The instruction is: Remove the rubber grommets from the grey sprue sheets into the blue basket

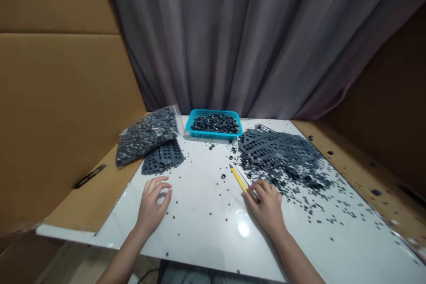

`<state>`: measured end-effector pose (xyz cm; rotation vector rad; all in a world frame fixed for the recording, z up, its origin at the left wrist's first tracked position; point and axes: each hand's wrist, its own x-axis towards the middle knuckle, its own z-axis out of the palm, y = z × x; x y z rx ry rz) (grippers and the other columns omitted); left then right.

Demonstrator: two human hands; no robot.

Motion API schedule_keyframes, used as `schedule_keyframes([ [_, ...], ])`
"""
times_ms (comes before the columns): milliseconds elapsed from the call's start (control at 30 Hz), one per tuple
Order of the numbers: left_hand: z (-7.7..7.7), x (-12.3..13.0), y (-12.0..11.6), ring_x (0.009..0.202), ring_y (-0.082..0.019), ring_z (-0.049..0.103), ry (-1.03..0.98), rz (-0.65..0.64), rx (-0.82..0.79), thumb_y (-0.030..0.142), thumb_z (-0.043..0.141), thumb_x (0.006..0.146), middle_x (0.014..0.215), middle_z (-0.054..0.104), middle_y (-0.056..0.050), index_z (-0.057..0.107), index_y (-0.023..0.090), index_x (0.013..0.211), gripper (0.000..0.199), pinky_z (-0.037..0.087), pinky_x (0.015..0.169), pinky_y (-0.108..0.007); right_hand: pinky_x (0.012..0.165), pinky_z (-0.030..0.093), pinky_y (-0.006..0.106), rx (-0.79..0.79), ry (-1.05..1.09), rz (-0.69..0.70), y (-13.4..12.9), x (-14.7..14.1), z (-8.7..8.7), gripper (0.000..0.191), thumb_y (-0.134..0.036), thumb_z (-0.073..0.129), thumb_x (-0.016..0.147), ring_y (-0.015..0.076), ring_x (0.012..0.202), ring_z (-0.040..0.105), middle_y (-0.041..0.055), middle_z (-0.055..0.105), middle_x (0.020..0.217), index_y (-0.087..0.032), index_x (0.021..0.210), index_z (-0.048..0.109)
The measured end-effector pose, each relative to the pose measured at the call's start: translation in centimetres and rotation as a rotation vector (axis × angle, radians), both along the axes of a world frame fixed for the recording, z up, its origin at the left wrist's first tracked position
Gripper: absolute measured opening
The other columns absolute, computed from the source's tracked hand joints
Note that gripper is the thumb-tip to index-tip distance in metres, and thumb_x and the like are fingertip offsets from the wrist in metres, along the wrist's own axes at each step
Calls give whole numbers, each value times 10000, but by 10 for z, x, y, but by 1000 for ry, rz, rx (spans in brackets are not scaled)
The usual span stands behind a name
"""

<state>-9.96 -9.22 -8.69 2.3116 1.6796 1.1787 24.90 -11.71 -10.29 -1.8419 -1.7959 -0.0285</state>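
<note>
My left hand (153, 206) hovers at the left of the white table, palm turned inward, fingers loosely curved and apart with nothing in them. At the right, my right hand (264, 206) is down at the table, its fingers curled round the rear end of a slim white pen-like tool (243, 175) with a dark tip. A yellow pencil-like tool (238, 178), also dark-tipped, lies alongside it, its rear end at my thumb. To the right of this hand are many small black bits (299, 182) and a pile of dark perforated sheets (276, 146).
A blue basket (241, 131) holding black pieces stands at the back. To its left, a clear zip bag (146, 135) full of dark pieces rests partly on perforated pads (163, 158). A black cutter (89, 176) lies on the cardboard (76, 206). A grey curtain (213, 40) hangs behind.
</note>
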Motion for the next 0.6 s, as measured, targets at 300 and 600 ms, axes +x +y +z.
schedule_keyframes([
  [300,41,-48,111,1323,-368,272,256,362,153,400,675,699,1434,341,-181,390,174,1341,738,231,1052,-535,730,388,383,203,82,230,8,1,-5,144,-269,496,847,218,808,504,79,546,892,-189,777,593],
  [600,42,-90,166,1194,-296,464,25,394,206,349,611,771,1281,533,-115,482,222,1283,544,343,1006,-445,787,433,401,-4,71,491,32,-52,19,141,-263,465,861,240,921,529,93,568,999,-206,865,594],
])
